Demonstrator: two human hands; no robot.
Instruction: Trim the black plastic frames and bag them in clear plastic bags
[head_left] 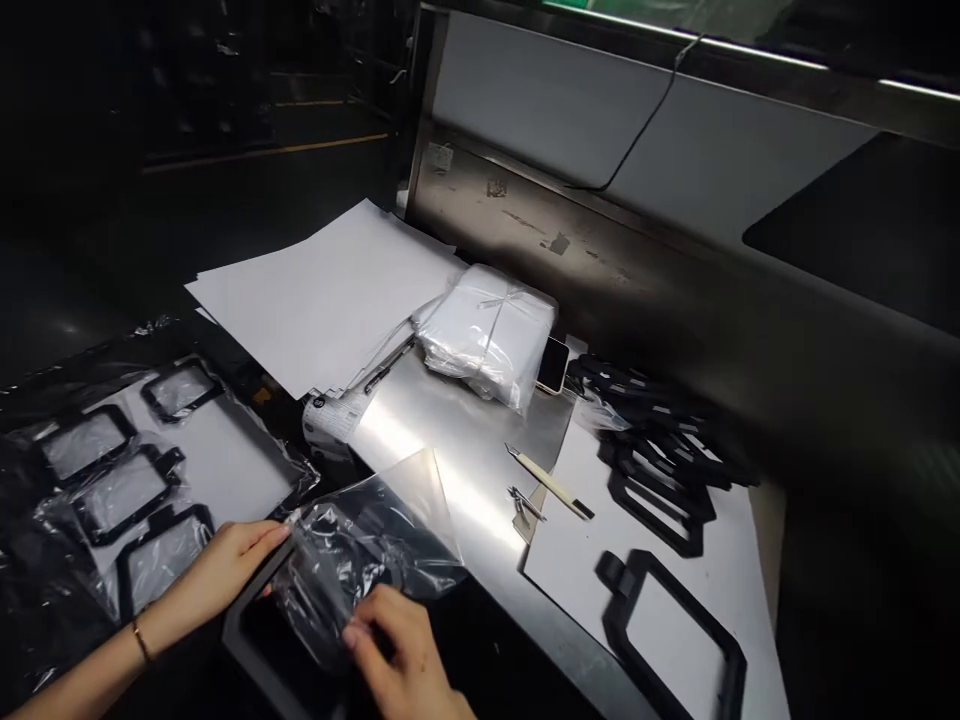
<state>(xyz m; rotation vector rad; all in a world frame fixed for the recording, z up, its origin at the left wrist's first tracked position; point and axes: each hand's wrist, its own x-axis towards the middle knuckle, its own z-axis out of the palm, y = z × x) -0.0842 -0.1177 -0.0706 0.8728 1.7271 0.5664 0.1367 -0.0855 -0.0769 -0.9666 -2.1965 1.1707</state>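
A clear plastic bag (405,530) lies at the near edge of the metal table, partly over a black plastic frame (244,640). At the bag's left side, my left hand (232,565) is closed, with its fingertips on the bag's edge beside the frame. My right hand (405,650) pinches the film from the lower right, thumb and forefinger together. Part of the frame is hidden under the crinkled film and my right hand. On the white sheet to the right rests a loose black frame (686,600) with a round knob at one corner.
Bagged black frames (124,490) lie over a white sheet at left. A tied stack of clear bags (487,330) stands beside white paper (322,290). A cutter knife (551,482), tweezers (527,503), phone (553,364) and piled black frames (667,420) occupy the metal table (465,440).
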